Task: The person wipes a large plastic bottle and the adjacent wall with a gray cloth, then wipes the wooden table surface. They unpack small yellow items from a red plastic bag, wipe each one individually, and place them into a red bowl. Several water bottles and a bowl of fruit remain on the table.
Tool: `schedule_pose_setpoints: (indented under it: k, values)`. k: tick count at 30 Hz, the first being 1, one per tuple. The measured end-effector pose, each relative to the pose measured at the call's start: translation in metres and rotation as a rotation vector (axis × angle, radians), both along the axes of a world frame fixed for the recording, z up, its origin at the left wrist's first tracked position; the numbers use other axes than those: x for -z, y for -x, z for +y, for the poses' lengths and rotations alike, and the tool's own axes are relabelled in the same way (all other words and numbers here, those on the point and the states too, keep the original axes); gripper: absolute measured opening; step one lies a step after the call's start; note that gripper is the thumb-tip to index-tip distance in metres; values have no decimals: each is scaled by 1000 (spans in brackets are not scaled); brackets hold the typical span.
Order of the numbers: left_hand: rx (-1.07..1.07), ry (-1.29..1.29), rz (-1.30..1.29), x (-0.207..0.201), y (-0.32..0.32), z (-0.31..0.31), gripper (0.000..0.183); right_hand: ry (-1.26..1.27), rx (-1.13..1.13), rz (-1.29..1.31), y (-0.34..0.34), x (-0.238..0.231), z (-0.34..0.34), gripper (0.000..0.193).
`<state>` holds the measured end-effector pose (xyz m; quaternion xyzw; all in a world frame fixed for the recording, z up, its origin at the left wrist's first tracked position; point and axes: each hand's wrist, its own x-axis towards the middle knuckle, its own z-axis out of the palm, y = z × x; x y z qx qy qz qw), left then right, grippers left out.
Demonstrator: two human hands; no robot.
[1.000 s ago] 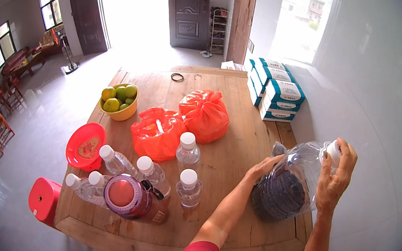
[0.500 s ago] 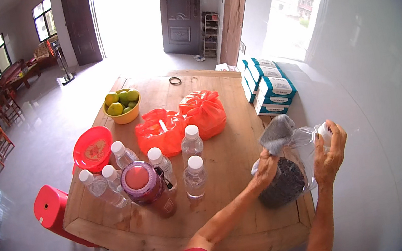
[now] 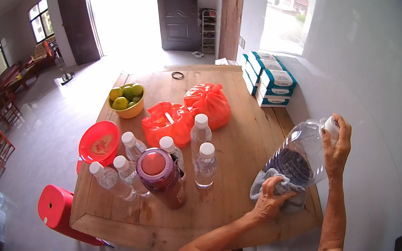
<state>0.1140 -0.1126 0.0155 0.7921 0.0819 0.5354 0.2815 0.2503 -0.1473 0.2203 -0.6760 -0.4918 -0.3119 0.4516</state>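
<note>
At the table's right side, a large clear plastic jug (image 3: pixel 304 149) tilts over, with a dark mass showing in its lower part. My right hand (image 3: pixel 337 149) is closed round its neck and white cap. Low down by the jug's base, my left hand (image 3: pixel 270 201) presses a grey cloth (image 3: pixel 292 199) against it, fingers curled into the fabric. What exactly the dark contents are, I cannot tell.
On the wooden table (image 3: pixel 235 182) stand a dark pink tumbler (image 3: pixel 166 185) and several white-capped clear bottles (image 3: pixel 205 166). Beyond lie red plastic bags (image 3: pixel 207 106), a yellow bowl of green fruit (image 3: pixel 130 111) and a red basin (image 3: pixel 113 144). Teal-and-white packs (image 3: pixel 275 80) sit far right; a red stool (image 3: pixel 54 204) stands left.
My left hand has brought the cloth down from the jug's upper side to its base. The jug and my right hand have shifted slightly right, and the view has turned a little.
</note>
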Motion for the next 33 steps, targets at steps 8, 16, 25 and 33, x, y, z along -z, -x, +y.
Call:
schedule_pose_setpoints:
  k: [8, 16, 25, 33]
  values:
    - [245, 326, 183, 16, -7, 17, 66, 8, 296, -161, -16, 2, 6, 40]
    - [338, 390, 297, 19, -53, 14, 63, 42, 366, -197, -73, 1, 21, 39]
    - [99, 464, 181, 50, -87, 58, 47, 48, 375, -211, -90, -2, 31, 40]
    - [19, 262, 551, 34, -133, 142, 48, 51, 309, -116, -87, -1, 26, 44]
